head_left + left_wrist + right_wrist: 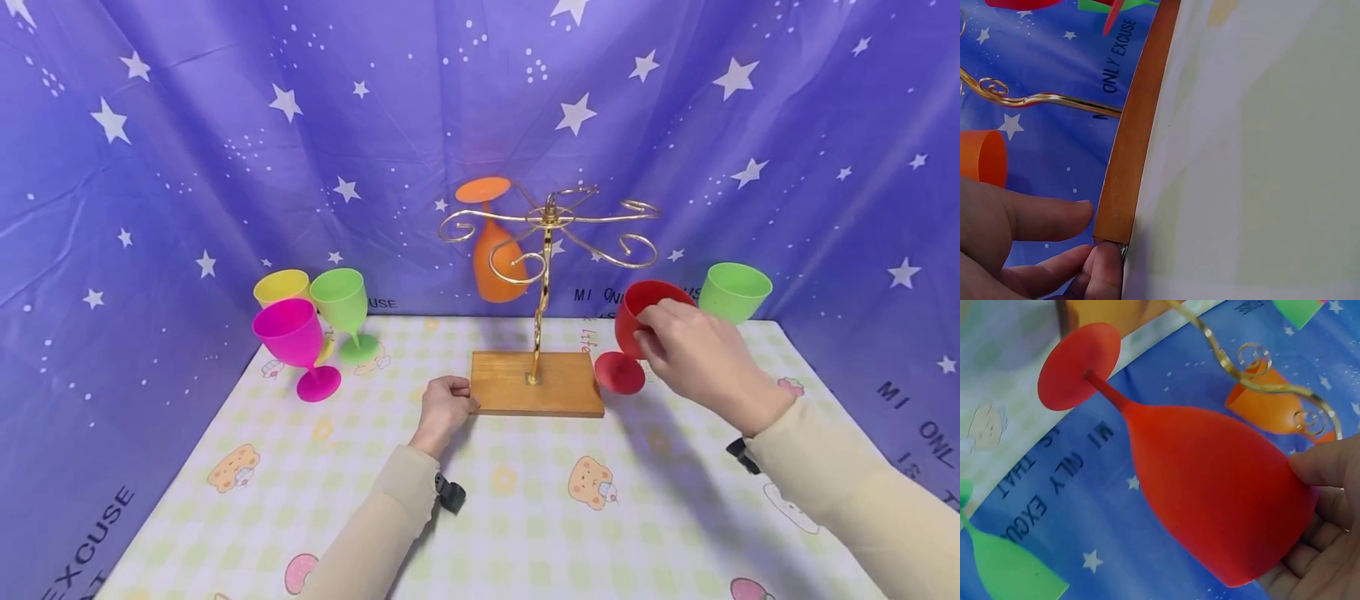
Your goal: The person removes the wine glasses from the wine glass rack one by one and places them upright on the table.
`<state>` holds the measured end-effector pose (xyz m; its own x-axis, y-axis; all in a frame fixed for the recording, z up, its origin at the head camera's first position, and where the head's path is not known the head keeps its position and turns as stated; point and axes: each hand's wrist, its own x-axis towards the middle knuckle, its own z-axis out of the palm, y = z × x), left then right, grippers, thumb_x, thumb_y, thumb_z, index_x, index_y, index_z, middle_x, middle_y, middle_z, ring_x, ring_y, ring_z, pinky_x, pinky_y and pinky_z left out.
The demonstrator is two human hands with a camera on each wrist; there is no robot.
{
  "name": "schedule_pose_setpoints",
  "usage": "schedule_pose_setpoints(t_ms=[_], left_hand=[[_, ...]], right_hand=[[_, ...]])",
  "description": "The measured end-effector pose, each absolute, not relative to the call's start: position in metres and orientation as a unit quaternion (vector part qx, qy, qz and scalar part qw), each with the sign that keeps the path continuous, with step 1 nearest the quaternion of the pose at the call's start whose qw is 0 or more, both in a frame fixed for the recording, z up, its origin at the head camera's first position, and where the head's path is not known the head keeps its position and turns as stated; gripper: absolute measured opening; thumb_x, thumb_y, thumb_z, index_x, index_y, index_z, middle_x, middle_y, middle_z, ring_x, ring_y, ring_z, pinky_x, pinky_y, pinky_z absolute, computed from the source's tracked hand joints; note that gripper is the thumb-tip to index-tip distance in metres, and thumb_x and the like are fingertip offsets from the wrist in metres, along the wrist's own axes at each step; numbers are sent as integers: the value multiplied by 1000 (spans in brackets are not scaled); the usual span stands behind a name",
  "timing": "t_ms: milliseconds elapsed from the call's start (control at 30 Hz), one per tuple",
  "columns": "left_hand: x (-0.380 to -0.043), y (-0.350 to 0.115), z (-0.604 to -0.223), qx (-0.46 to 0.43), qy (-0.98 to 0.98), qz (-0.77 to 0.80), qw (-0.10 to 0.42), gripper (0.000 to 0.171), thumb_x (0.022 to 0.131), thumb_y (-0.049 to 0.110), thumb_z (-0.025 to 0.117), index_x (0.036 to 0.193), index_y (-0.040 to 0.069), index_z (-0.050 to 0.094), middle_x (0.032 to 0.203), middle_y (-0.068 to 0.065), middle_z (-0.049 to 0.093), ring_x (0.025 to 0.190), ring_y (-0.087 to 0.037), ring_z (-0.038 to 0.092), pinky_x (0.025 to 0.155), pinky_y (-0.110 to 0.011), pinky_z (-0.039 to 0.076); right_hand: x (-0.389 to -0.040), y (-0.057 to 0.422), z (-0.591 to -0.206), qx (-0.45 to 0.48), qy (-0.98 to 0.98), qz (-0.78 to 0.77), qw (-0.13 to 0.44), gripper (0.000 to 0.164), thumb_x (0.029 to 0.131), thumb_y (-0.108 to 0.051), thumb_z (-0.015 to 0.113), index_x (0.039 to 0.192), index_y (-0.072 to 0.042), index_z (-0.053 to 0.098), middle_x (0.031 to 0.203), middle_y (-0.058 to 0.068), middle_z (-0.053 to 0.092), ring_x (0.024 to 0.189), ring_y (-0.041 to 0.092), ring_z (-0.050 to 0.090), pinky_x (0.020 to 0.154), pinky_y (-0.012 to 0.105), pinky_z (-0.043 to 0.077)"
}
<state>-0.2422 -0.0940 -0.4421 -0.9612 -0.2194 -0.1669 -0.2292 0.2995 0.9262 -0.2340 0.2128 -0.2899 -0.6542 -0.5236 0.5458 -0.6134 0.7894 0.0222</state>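
Observation:
My right hand (693, 354) pinches a red plastic goblet (1204, 481) at its rim, with the thumb on one side of the bowl and the fingers on the other. The goblet tilts, its foot (620, 372) pointing toward the right end of a wooden base (555, 400). That base carries a gold stand (538, 312) with curled wire arms. At the base's left end, my left hand (444, 407) grips the front corner between thumb and fingers. An orange goblet (497, 262) hangs upside down from a left arm of the stand, its foot above the wire.
On the left of the table stand a magenta goblet (288, 333), a yellow goblet (281, 286) partly behind it, and a green goblet (341, 300). Another green goblet (735, 292) is at the back right, partly hidden by my right hand. A starry purple curtain (405, 125) encloses the table.

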Motion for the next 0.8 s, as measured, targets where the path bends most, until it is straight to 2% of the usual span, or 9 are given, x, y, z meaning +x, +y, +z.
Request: schedule_pose_setpoints(t_ms=[200,333,500,800], left_hand=[[-243,-94,-443,-134,823,552,7,32,76,-5,71,107,0,67,95,-8,64,86,-21,60,77,-34,51],[-243,-95,-443,-128,826,549,12,32,76,-4,71,108,0,67,96,-8,64,85,-21,60,76,-34,51],[-244,-94,-444,-124,826,550,13,33,77,-4,71,108,0,66,97,-9,64,86,-22,60,76,-34,51],[-246,-95,-446,-118,823,556,16,33,76,-7,70,109,-1,65,96,-9,61,86,-22,58,74,-33,51]], right_hand=[[-252,223,-286,299,-914,53,269,14,76,-1,69,89,-1,64,77,9,58,67,27,56,58,45,49],[-262,231,-285,282,-920,40,268,12,77,-1,68,89,0,64,76,12,58,65,30,55,57,48,48],[-275,237,-285,261,-929,36,260,8,79,-2,65,86,-1,62,74,11,56,62,30,52,53,47,45],[-300,242,-294,234,-942,33,239,4,80,-4,60,77,-3,58,70,9,53,64,31,52,54,50,43]])
